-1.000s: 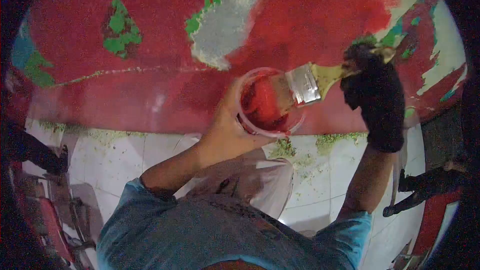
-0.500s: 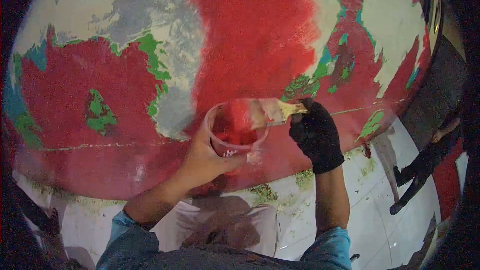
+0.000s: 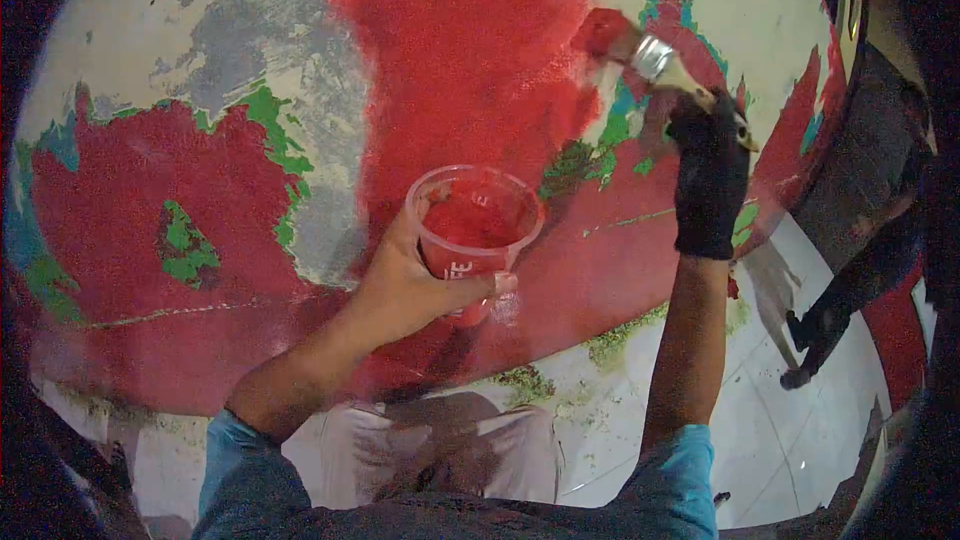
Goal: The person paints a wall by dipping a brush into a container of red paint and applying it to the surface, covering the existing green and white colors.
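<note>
My bare left hand (image 3: 420, 280) is wrapped round a clear plastic cup (image 3: 505, 258) of red paint, tilted a little toward me. White lettering shows on the cup's side. My right hand (image 3: 712, 175), in a black glove, grips the handle of a paintbrush (image 3: 655, 58) with a silver ferrule. Red paint covers the bristles, which lie at or just over the right edge of a bright red band (image 3: 460, 50) on the large curved surface (image 3: 180, 20). I cannot tell whether they touch it.
Old dark red, green, blue, grey and cream patches cover the curved surface around the band. Below its lower edge is a pale tiled floor (image 3: 760, 420) with flakes of debris (image 3: 525, 380). Another person's dark-clothed legs (image 3: 830, 310) show at the right.
The brush has come out of the cup and moved up and right to the band's edge with my right hand. My left hand still holds the cup.
</note>
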